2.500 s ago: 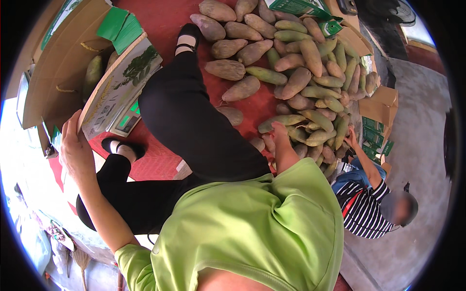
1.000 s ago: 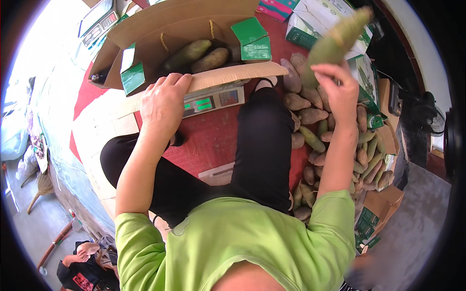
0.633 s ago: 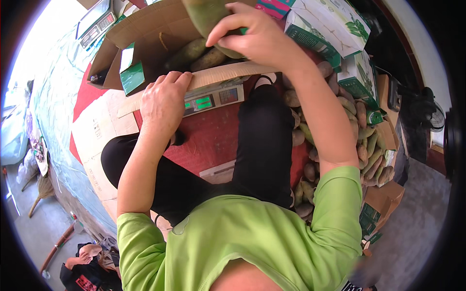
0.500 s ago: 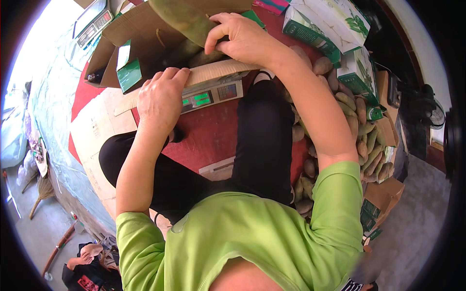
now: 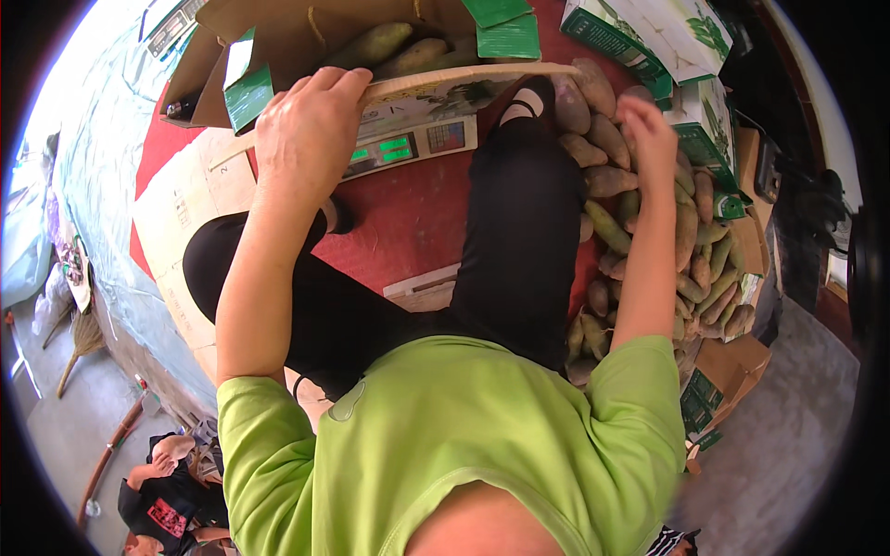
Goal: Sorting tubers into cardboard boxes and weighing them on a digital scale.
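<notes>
My left hand [image 5: 311,130] is closed over the near edge of an open cardboard box [image 5: 264,56], with its fingers bent over the rim. Inside the box lie several long green-brown fruits or tubers [image 5: 373,43]; their exact kind is unclear. Below the box wall shows a scale [image 5: 408,148] with lit green displays. On the right, my right hand [image 5: 646,134] is over a heap of similar brown-green produce [image 5: 607,139]. Its fingers are loosely bent and apart, nothing visible in them; whether they touch a piece I cannot tell.
White-green printed cartons [image 5: 640,42] stand beyond the heap, and an open carton [image 5: 728,380] lies right of it. Flat cardboard [image 5: 185,213] covers the left side of the red floor covering [image 5: 399,232]. Another scale [image 5: 171,28] is far left. A person [image 5: 171,491] sits lower left.
My right hand has left the box and moved right to the heap. The large green piece it was touching is no longer raised above the box. My left hand still grips the rim.
</notes>
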A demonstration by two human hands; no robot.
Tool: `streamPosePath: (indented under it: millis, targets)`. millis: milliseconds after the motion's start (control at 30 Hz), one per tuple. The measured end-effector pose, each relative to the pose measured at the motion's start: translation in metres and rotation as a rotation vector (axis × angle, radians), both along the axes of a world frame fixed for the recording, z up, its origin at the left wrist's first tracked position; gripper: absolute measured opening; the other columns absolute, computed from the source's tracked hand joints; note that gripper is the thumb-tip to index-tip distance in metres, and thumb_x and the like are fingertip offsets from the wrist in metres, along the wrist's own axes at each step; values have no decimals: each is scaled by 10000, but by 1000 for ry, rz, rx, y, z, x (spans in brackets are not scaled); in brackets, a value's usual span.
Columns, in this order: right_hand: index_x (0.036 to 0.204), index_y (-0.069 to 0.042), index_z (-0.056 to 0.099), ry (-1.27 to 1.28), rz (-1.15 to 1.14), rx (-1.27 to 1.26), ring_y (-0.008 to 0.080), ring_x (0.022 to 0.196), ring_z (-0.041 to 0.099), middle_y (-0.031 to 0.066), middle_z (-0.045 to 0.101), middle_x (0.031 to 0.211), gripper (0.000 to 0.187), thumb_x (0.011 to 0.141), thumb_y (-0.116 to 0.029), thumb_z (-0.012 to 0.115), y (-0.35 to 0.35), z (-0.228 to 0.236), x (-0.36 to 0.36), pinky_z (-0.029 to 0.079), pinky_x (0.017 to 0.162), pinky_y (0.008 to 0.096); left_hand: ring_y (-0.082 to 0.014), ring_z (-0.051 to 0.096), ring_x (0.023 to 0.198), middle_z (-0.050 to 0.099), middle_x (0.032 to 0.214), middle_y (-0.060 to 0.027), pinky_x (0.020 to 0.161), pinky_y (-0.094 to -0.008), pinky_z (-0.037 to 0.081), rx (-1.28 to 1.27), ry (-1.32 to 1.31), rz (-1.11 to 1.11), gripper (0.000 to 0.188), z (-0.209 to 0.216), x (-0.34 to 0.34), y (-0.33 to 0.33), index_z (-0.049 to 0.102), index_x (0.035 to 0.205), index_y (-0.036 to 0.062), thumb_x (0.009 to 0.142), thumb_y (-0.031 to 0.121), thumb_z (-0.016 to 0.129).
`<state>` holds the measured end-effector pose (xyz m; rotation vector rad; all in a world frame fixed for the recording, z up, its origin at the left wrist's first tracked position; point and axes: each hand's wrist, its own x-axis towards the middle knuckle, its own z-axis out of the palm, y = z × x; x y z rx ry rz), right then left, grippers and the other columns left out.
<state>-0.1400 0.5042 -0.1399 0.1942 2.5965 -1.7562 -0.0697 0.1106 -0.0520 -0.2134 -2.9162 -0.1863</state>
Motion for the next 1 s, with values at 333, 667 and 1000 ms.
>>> streamPosePath:
  millis: [333,667,1000]
  targets:
    - [1098,-82,620,-513,-391,-57,92,791,611,7,656,944,247,860,-68,555,95,-142,167,437,600,208,-236,631,848,662,896,-20,749,-366,489,67,175,14,327,16,-4,-6,668,1001,136,795,388,659]
    - [1050,-99,637,-800,-359,-193,89,673,602,0,636,867,238,820,-66,588,69,-226,260,433,518,228,-266,627,836,668,945,-27,754,-359,488,120,259,59,298,13,-10,-15,677,1019,151,835,382,636]
    - [1053,-69,632,-742,-180,-281,102,648,604,27,638,842,243,815,-87,582,35,-226,262,451,496,238,-240,644,871,677,963,-44,757,-326,499,172,251,55,245,15,-11,-15,686,1022,138,851,309,646]
